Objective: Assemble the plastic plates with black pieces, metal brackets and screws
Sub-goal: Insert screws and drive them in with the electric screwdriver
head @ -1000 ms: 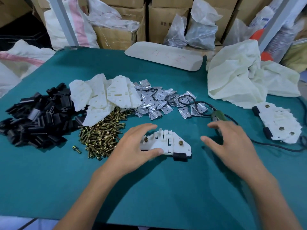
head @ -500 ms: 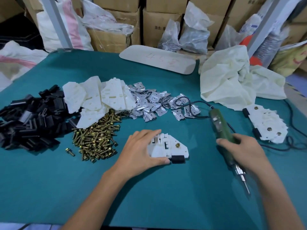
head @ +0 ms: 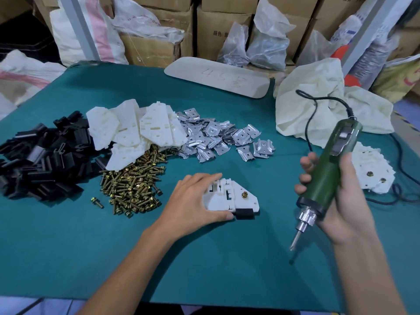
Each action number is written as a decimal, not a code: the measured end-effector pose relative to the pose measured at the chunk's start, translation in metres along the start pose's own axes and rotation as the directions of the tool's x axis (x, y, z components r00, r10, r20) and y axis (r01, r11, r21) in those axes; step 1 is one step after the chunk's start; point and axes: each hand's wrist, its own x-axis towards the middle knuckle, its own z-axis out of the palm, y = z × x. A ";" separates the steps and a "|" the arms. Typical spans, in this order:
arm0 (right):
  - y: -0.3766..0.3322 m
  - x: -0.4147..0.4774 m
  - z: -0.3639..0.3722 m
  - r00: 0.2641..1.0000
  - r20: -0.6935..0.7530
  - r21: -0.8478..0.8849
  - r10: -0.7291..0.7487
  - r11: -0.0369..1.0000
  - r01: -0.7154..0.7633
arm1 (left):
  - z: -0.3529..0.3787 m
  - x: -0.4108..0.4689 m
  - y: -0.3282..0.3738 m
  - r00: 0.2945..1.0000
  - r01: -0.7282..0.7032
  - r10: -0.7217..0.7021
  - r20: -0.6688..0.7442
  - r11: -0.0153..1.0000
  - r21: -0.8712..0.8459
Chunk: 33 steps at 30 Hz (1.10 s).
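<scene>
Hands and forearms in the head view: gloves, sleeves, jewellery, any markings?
Both bare. The left hand and right hand wear no gloves, and no rings show. The left forearm and right forearm are slim and uncovered down to the frame's bottom edge: no sleeves, watch, bands, cables or markings in sight.

White plate (head: 229,198) lying flat; black piece (head: 244,214) clipped at near edge; brass screw (head: 244,194) standing in top.
</scene>
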 end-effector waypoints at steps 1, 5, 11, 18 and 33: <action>0.003 0.001 0.006 1.000 -0.007 0.019 -0.010 1.000 0.010 | 0.000 0.000 0.000 1.000 0.001 -0.001 0.003 1.000 -0.004; 0.012 0.003 0.030 0.997 0.021 0.100 -0.068 0.993 0.066 | 0.000 0.000 0.000 1.000 0.006 -0.006 0.006 1.000 -0.014; 0.015 0.010 0.063 0.967 -0.049 -0.065 -0.248 0.967 0.245 | 0.001 0.000 -0.001 1.000 -0.004 0.004 -0.009 1.000 -0.019; 0.018 0.023 0.096 0.880 0.050 -0.227 -0.473 0.852 0.471 | 0.001 0.001 -0.001 1.000 0.001 -0.001 -0.008 1.000 0.005; 0.034 0.034 0.101 0.864 0.026 -0.295 -0.503 0.822 0.487 | 0.002 0.001 -0.003 1.000 -0.016 0.015 -0.013 1.000 -0.025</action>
